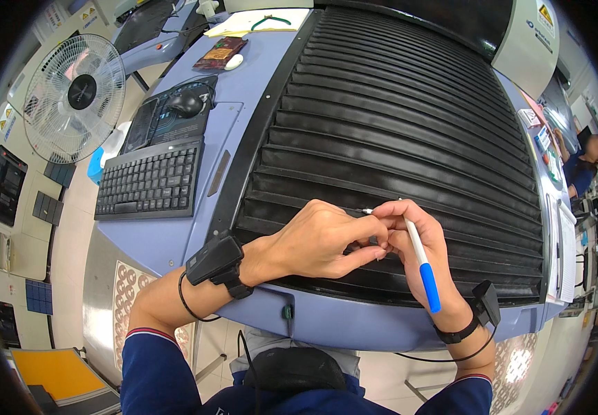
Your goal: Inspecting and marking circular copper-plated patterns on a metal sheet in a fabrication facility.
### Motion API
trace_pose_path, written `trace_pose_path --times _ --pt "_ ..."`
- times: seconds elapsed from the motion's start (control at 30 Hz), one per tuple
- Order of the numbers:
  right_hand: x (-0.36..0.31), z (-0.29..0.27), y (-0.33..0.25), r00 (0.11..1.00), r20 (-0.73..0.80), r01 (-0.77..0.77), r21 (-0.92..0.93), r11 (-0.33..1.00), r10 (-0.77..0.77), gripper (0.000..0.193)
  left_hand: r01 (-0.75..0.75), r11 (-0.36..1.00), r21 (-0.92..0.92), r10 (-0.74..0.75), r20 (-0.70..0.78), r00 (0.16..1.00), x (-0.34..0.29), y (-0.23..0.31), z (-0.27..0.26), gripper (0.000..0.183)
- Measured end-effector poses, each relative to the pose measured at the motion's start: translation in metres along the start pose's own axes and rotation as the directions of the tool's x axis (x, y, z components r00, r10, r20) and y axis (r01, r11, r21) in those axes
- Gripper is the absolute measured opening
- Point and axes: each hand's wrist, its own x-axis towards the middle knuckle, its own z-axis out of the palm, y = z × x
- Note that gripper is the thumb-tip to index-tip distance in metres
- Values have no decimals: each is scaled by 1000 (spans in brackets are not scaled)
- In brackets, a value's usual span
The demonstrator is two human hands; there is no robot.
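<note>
My left hand [319,238] and my right hand [420,242] meet over the black ribbed bellows cover [402,131] of a machine bed. Across the right hand lies a slim white pen [415,238] with a blue capped end pointing toward me, held among the fingers. The left thumb and fingers are pinched together against the right fingertips. A small pale tip [366,211] pokes out between the two hands; what it belongs to is hidden by the fingers. Each wrist wears a black strapped device, the left one [216,259] and the right one [482,308].
Left of the bellows, a black keyboard [150,180] and a mouse [187,104] lie on the blue-grey machine edge. Beyond are a dark red packet [221,53] and yellow-white sheets [261,22]. A fan [74,97] stands far left. Another person [581,162] is at far right.
</note>
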Motion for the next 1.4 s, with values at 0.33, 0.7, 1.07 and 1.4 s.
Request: trace_pose_path --times 0.33,0.7,1.07,1.4 --pt "12 -16 -11 990 -91 104 -64 993 -109 31 79 995 -54 -80 -23 996 4 2 -7 18" --pt "43 -88 -22 753 -564 310 -149 939 -338 28 404 891 206 -262 -493 830 2 -39 -39 13" --pt "73 -161 12 798 -288 131 -774 620 -529 34 711 338 616 -410 -584 701 1 -93 -5 37" --pt "77 -161 -2 701 -29 65 -992 105 -713 26 230 973 36 -83 -870 486 2 -38 -55 38"
